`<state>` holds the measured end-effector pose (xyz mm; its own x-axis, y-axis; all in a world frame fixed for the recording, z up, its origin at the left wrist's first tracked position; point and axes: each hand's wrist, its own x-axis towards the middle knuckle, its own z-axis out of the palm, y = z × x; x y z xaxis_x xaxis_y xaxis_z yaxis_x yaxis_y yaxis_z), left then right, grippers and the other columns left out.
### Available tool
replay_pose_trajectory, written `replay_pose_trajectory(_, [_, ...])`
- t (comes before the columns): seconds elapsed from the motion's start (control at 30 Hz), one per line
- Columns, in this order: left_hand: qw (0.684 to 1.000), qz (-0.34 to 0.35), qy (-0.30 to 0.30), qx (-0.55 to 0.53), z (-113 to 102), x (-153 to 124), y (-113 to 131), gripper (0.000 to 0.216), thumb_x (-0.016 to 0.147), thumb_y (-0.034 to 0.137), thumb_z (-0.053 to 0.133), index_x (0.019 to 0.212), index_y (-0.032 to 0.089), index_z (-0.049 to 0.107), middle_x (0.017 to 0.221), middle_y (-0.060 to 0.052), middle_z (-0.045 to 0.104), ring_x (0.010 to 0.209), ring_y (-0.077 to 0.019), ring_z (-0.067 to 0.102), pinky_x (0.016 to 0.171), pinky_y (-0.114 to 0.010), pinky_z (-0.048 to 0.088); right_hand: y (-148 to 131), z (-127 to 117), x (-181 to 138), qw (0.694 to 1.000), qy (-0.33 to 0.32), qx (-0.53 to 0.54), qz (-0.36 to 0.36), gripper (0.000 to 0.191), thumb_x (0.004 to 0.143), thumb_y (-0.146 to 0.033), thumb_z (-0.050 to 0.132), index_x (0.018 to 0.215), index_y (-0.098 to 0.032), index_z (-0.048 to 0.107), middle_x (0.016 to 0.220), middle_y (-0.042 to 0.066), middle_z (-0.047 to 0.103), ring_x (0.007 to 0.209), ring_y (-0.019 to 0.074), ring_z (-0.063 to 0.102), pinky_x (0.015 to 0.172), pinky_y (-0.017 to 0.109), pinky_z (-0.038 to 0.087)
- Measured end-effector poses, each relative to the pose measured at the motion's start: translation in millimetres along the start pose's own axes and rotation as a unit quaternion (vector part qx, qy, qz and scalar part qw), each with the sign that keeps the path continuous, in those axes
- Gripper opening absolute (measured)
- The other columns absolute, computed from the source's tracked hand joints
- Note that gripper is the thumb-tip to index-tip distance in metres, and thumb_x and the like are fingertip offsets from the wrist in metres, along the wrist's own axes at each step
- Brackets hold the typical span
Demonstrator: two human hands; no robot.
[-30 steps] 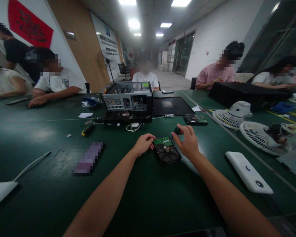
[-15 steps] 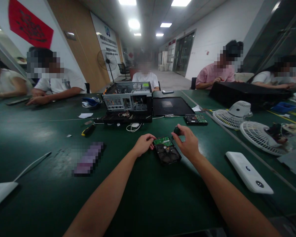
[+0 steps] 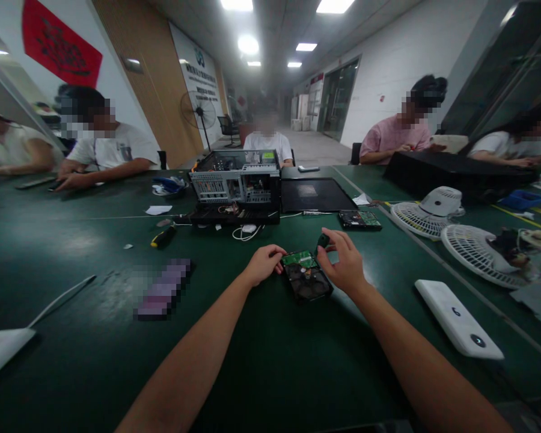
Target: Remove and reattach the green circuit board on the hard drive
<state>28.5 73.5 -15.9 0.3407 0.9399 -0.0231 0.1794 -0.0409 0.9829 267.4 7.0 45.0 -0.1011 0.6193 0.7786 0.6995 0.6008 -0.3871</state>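
Note:
A hard drive (image 3: 308, 282) lies on the green table in front of me, its green circuit board facing up at the far end. My left hand (image 3: 265, 263) is closed, its fingertips pinching the drive's far left edge. On the other side, my right hand (image 3: 342, 260) grips a small dark object (image 3: 323, 242) between thumb and fingers, just off the drive's far right corner. It looks like a short tool handle; its lower end is hard to make out.
An opened computer case (image 3: 234, 183) stands beyond my hands, with a second hard drive (image 3: 359, 220) to its right. A yellow-black screwdriver (image 3: 163, 237) and a blurred purple phone-like slab (image 3: 165, 288) lie left. A white power bank (image 3: 458, 319) and fan parts (image 3: 478, 252) lie right. Several people sit around.
The whole view has shifted slightly. My left hand keeps its place at the hard drive's edge, and my right hand still grips the dark object, its fingers moved a little.

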Motion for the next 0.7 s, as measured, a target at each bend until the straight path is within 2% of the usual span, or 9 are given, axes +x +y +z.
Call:
replay_pose_trajectory(0.13, [1.0,0.0,0.001,0.007,0,0,0,0.017,0.098,0.015,0.051,0.105,0.013,0.066,0.066,-0.001,0.066,0.054,-0.0116,0.065,0.056,-0.021,0.052,-1,1,-1,1.0,0.005,0.005,0.0,0.047,0.091,-0.026,0.062,0.137,-0.026,0.053,0.116,0.009,0.068,0.089,0.021,0.071,0.079,0.039,0.064])
replay_pose_trajectory(0.27, [1.0,0.004,0.011,0.024,-1,-1,0,0.019,0.098,0.019,0.051,0.109,0.013,0.066,0.07,-0.002,0.066,0.054,-0.012,0.064,0.055,-0.022,0.051,-4,-1,-1,0.999,0.05,0.004,-0.008,0.045,0.09,-0.026,0.066,0.133,-0.025,0.056,0.115,0.009,0.069,0.081,0.0186,0.071,0.073,0.036,0.063])
replay_pose_trajectory(0.33, [0.998,0.013,0.038,0.038,0,-3,4,0.024,0.099,0.024,0.052,0.118,0.015,0.063,0.083,-0.005,0.068,0.052,-0.0106,0.061,0.053,-0.023,0.049,-6,-3,0,0.997,0.072,-0.001,0.003,0.043,0.089,-0.028,0.067,0.131,-0.025,0.056,0.114,0.008,0.07,0.079,0.0181,0.071,0.074,0.037,0.063])
replay_pose_trajectory(0.4, [0.995,0.03,0.076,0.057,2,-8,14,0.029,0.097,0.027,0.057,0.124,0.018,0.061,0.105,-0.008,0.067,0.057,-0.0098,0.06,0.058,-0.025,0.051,-7,-4,2,0.996,0.083,0.001,0.03,0.042,0.088,-0.032,0.069,0.128,-0.024,0.057,0.11,0.008,0.071,0.078,0.0186,0.071,0.076,0.039,0.062])
replay_pose_trajectory(0.47, [0.987,0.071,0.108,0.093,8,-15,30,0.032,0.091,0.028,0.066,0.121,0.021,0.065,0.123,-0.01,0.061,0.075,-0.0134,0.064,0.075,-0.029,0.055,-10,-2,2,0.994,0.084,0.018,0.065,0.039,0.087,-0.036,0.071,0.122,-0.023,0.058,0.106,0.007,0.072,0.078,0.0193,0.071,0.076,0.039,0.061])
replay_pose_trajectory(0.53, [0.959,0.179,0.12,0.185,18,-24,48,0.038,0.087,0.03,0.07,0.124,0.022,0.066,0.125,-0.011,0.06,0.097,-0.0223,0.065,0.093,-0.036,0.053,-14,1,0,0.992,0.076,0.042,0.089,0.036,0.086,-0.04,0.072,0.115,-0.023,0.059,0.104,0.006,0.072,0.075,0.0185,0.071,0.073,0.038,0.061])
replay_pose_trajectory(0.6, [0.933,0.267,0.065,0.231,29,-33,64,0.053,0.085,0.029,0.072,0.136,0.022,0.06,0.133,-0.012,0.059,0.123,-0.0302,0.057,0.11,-0.043,0.043,-20,6,-3,0.992,0.063,0.049,0.094,0.033,0.086,-0.043,0.073,0.11,-0.023,0.06,0.103,0.006,0.071,0.072,0.0174,0.07,0.072,0.036,0.06])
replay_pose_trajectory(0.7, [0.917,0.32,0.012,0.24,42,-40,72,0.065,0.086,0.021,0.067,0.148,0.021,0.049,0.145,-0.013,0.054,0.135,-0.0317,0.048,0.119,-0.046,0.034,-32,10,-7,0.995,0.047,0.036,0.084,0.033,0.086,-0.045,0.073,0.109,-0.024,0.061,0.101,0.005,0.07,0.074,0.0179,0.07,0.074,0.036,0.059])
